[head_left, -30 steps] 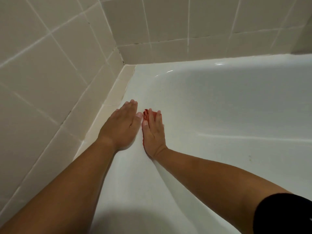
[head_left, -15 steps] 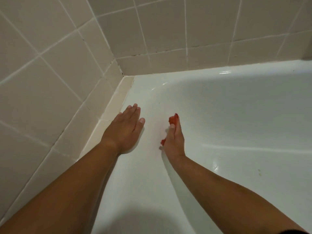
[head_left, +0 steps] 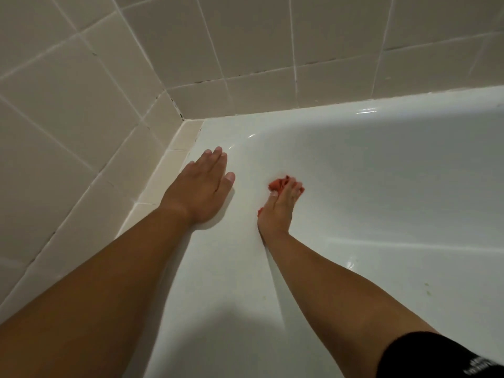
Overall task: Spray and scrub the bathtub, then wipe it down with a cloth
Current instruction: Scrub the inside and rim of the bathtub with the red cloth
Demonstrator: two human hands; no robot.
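Note:
The white bathtub (head_left: 381, 186) fills the right and lower part of the view, its flat rim running along the tiled wall. My left hand (head_left: 201, 186) lies flat and open on that rim near the corner, fingers straight. Just inside the rim, my right hand (head_left: 281, 208) presses a red cloth (head_left: 279, 184) against the tub's sloping inner wall. The cloth bunches out past my fingertips and shows a little at the heel of the hand; most of it is hidden under the palm.
Beige tiled walls (head_left: 81, 105) meet in a corner at the upper left, with dark grout spots along the joint above the tub. A few small yellowish specks (head_left: 428, 289) mark the tub's inner surface at the lower right.
My right hand has slid the red cloth rightward off the rim and down onto the inner wall, away from my left hand. The left hand has stayed on the rim. The view shifted.

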